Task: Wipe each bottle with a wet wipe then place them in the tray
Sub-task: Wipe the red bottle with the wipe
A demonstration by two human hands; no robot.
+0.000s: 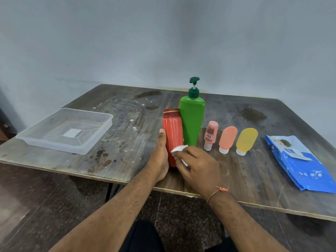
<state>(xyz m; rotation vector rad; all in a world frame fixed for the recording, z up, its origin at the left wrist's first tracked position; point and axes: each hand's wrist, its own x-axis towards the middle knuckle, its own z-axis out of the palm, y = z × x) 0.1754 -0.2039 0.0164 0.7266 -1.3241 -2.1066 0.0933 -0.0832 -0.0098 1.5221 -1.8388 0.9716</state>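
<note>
Gripped from its left side by the left hand (160, 155), the red bottle (173, 137) is held upright near the front edge of the table (116, 110), thumb laid up along its flank. A white wipe (179, 151) is pinched in the curled fingers of the right hand (197, 165) and pressed against the bottle's lower right face. The bottle's long axis runs vertically, so the wiping stroke is judged to run up toward 12 o'clock from the wipe.

The tray (101, 131) lies well apart at about 9 o'clock from the bottle, on the left hand's side, and holds no bottles yet. Just behind, touching or nearly so, stands the green pump bottle (191, 120). At 3 o'clock three small tubes (228, 140) stand on their caps, with the wipe pack (298, 160) beyond. The wooden tabletop is stained and scuffed, and a plain grey wall (163, 42) is seen behind it.
</note>
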